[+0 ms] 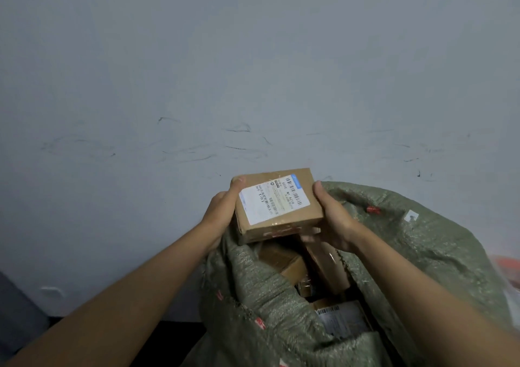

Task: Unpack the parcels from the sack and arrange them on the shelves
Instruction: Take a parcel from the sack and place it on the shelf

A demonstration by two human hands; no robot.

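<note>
The left hand (222, 211) and the right hand (332, 217) each grasp a side of one box (277, 203), just above the mouth of the sack (422, 254). More boxes (284, 262) sit inside, at 6 o'clock from it. It could slip and drop back in. No shelves show, so turning blind could bump the wall (253, 71).

Parcel storeroom: scuffed bare wall (197, 71), woven sack (422, 254) of labelled parcels (284, 262).
</note>
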